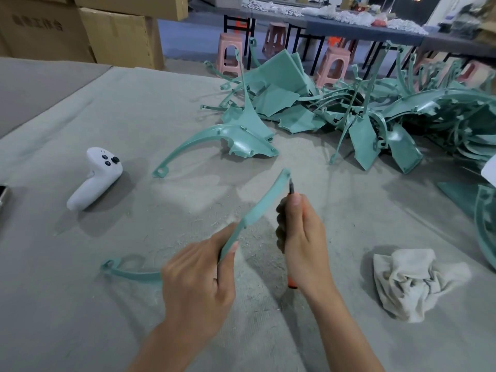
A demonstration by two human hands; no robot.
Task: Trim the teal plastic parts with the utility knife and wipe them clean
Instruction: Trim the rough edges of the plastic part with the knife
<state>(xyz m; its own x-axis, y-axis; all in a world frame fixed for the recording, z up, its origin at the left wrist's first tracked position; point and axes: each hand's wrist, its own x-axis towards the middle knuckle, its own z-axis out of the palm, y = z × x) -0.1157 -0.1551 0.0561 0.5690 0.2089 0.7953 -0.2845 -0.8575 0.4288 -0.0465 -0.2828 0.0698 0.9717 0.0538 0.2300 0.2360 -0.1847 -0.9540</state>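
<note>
The left hand (198, 275) was found pinching a long curved teal plastic strip (264, 202) over the grey cloth-covered surface (80, 304). The right hand (303, 237) was clasped round an orange-handled utility knife (290, 187), its blade beside the strip's upper end.

Grey cloth-covered table (134, 116): white controller (94, 178) at left, crumpled rag (410, 283) lower right, teal parts (375, 116) heaped upper right
</note>
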